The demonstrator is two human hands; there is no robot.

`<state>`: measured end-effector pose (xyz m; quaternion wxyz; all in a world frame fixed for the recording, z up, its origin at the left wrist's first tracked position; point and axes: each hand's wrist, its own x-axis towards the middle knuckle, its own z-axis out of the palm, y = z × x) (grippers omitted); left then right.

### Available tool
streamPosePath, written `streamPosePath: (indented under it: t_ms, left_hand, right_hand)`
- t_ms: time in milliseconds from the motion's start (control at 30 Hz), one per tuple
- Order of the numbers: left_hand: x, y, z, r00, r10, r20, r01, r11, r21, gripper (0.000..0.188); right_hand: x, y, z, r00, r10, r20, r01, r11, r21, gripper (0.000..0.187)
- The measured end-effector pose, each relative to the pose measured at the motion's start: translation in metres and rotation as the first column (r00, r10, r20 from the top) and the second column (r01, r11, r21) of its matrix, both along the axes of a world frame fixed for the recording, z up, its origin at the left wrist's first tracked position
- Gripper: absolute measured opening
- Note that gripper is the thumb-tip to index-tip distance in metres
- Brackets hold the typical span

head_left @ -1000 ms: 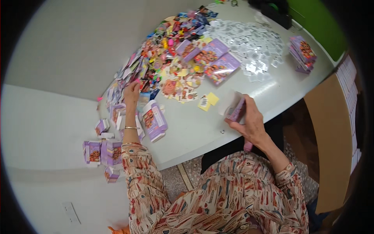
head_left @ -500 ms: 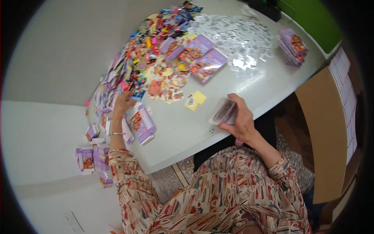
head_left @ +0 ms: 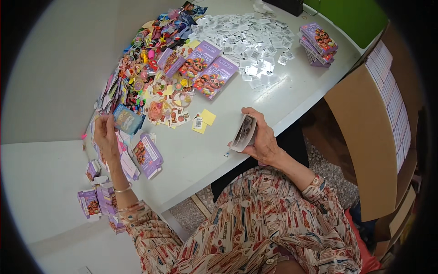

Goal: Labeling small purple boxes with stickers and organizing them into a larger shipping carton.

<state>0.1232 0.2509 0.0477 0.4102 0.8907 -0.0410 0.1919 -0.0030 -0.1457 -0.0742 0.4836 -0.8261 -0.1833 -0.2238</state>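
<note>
My right hand (head_left: 265, 142) is wrapped round a small cardboard box (head_left: 240, 142), holding it above the table's front edge. Its open end faces up and some dark contents show inside. On the left, my left hand (head_left: 106, 137) has its fingers pinched together at the edge of the heap of small packets and trinkets (head_left: 137, 75); what they hold, if anything, I cannot make out. Just right of those fingers lies a blue picture packet (head_left: 128, 119). A purple printed box (head_left: 148, 155) lies flat beside my left wrist.
Two purple boxes (head_left: 215, 76) lie mid-table, near a heap of silvery sachets (head_left: 248, 41). Yellow cards (head_left: 208, 117) lie nearer me. More boxes are stacked at the far right (head_left: 319, 41) and lower left (head_left: 107, 198). A large carton (head_left: 360, 150) stands right of the table.
The view has shifted, so the table's things sit further left. My left hand has drawn off the blue packet to its left, uncovering it. My right hand still holds the box.
</note>
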Motion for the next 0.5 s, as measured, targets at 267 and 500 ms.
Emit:
streamPosePath:
  t_ms: [267, 500]
  left_hand:
    - [-0.091, -0.072, -0.025, 0.984, -0.073, -0.161, 0.02, 0.95, -0.311, 0.004]
    - [-0.12, -0.075, -0.055, 0.959, -0.065, -0.275, -0.042, 0.93, -0.365, 0.003]
  right_hand:
    - [-0.001, 0.0, 0.003, 0.999, 0.038, -0.032, -0.037, 0.999, 0.031, 0.094]
    - [-0.001, 0.001, 0.007, 0.989, 0.06, -0.136, -0.055, 0.998, 0.038, 0.091]
